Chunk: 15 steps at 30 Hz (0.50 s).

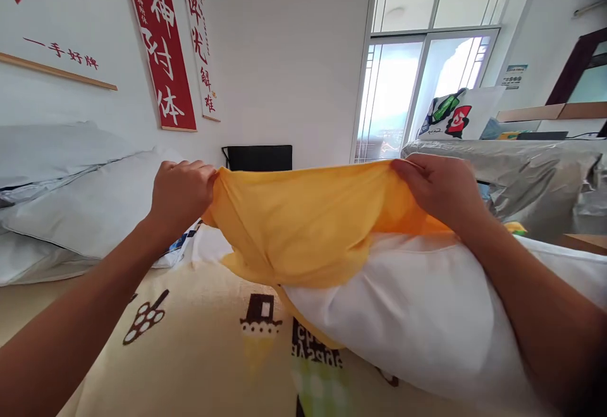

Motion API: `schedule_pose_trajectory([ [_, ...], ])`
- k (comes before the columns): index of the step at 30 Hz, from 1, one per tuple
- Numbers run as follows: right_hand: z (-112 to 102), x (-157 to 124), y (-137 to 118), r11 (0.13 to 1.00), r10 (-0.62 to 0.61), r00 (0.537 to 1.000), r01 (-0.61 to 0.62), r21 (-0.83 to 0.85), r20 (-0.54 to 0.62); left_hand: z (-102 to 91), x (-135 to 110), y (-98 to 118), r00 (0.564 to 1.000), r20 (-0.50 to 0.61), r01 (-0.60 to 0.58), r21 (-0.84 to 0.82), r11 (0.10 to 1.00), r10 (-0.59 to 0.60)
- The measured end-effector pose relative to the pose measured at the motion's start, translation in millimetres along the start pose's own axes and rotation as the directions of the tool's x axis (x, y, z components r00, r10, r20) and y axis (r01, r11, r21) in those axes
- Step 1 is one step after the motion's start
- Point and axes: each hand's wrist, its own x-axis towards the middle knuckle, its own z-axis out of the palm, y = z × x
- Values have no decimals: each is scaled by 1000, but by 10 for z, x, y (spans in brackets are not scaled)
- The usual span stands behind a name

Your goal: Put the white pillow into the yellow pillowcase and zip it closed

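Observation:
A yellow pillowcase (303,221) is stretched between my two hands, its top edge pulled nearly straight. My left hand (184,190) is closed on the left end of that edge. My right hand (441,186) grips the right end, with the thumb pressed against the cloth. Below and to the right lies a white pillow (408,309), its left end covered by the yellow fabric. Inner folds of deeper orange show beneath my right hand. How far the pillow reaches inside the pillowcase is hidden.
A cream patterned blanket (199,354) spreads under everything. White pillows (85,208) are piled at the left by the wall. At the right stands something under silvery plastic sheeting (535,170), with a printed white bag (459,113) on top. A black object (258,157) is farther back.

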Motion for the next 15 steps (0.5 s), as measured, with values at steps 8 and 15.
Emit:
schedule_pose_trajectory([
  [8,6,-77,53,988,88,986,-69,137,-143,-124,41,151,1000,22,-20,-61,998,22],
  [15,20,-99,268,977,187,902,-131,166,-390,-108,33,162,996,29,-81,-116,990,85],
])
